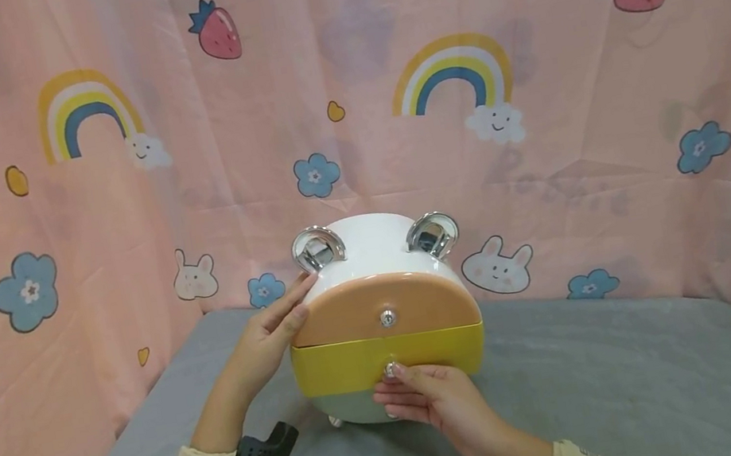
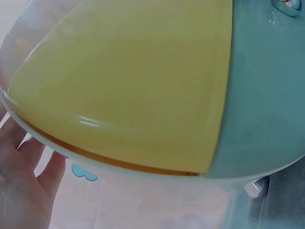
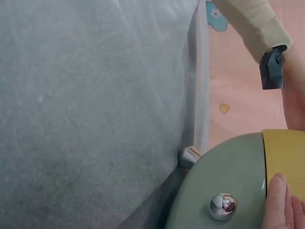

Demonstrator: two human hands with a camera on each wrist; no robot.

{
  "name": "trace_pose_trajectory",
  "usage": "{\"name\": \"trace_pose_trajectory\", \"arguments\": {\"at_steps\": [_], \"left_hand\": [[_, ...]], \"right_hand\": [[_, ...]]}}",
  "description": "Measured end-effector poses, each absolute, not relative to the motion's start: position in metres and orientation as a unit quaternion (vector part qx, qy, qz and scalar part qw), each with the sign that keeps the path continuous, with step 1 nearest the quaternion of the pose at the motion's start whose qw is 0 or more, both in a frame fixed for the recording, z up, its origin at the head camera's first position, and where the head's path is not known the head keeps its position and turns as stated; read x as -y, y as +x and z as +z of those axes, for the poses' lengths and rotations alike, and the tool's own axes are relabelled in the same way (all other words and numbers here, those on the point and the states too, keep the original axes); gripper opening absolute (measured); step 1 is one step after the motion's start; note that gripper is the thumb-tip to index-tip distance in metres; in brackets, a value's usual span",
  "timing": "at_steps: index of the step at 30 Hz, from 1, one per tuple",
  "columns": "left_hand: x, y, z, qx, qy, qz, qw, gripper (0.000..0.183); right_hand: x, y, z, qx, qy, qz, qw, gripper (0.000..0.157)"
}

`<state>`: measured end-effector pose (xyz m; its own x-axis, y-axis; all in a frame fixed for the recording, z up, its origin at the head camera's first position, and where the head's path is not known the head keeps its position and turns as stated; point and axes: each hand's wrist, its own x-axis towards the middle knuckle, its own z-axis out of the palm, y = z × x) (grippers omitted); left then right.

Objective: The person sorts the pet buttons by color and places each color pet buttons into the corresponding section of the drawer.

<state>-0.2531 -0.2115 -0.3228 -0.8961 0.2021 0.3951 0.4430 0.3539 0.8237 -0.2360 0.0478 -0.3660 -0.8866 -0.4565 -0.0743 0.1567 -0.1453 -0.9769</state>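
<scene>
A rounded drawer box (image 1: 372, 247) with a white shell and silver ears stands on the grey cloth. Its front has an orange drawer (image 1: 344, 316) on top, a yellow drawer (image 1: 338, 368) in the middle and a green drawer (image 3: 214, 176) below. My right hand (image 1: 439, 405) pinches the yellow drawer's silver knob (image 1: 389, 369) between thumb and fingers. Against the box's upper left side rests my left hand (image 1: 262, 350), its fingers extended. The left wrist view shows a thin orange-brown strip between the yellow front and the white rim.
Grey cloth (image 1: 616, 380) covers the surface under the box. A pink printed curtain (image 1: 348, 126) hangs behind and at both sides. The green drawer has a round silver knob (image 3: 222, 206), and a small silver foot (image 3: 188, 156) shows beneath the box. A black band (image 1: 267, 446) is on the left wrist.
</scene>
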Motion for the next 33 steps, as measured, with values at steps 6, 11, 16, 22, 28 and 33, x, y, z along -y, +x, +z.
{"name": "trace_pose_trajectory", "arguments": {"at_steps": [6,11,16,22,28,33], "left_hand": [[0.212,-0.251,-0.322,0.818,-0.197,-0.528,0.113,0.047],[0.212,-0.251,-0.321,0.821,-0.194,-0.525,0.109,0.047],[0.211,-0.251,-0.321,0.821,-0.194,-0.527,0.105,0.047],[0.211,-0.252,-0.320,0.816,-0.203,-0.531,0.108,0.048],[0.211,-0.251,-0.320,0.820,-0.196,-0.528,0.105,0.048],[0.211,-0.252,-0.321,0.821,-0.196,-0.524,0.111,0.048]], "right_hand": [[-0.045,-0.238,-0.366,-0.624,-0.125,-0.744,0.203,0.050],[-0.047,-0.238,-0.369,-0.629,-0.125,-0.741,0.200,0.050],[-0.054,-0.229,-0.383,-0.637,-0.098,-0.726,0.240,0.047],[-0.060,-0.218,-0.410,-0.623,-0.058,-0.714,0.313,0.047],[-0.058,-0.215,-0.419,-0.612,-0.015,-0.723,0.320,0.047],[-0.052,-0.215,-0.420,-0.597,-0.007,-0.736,0.318,0.048]]}}
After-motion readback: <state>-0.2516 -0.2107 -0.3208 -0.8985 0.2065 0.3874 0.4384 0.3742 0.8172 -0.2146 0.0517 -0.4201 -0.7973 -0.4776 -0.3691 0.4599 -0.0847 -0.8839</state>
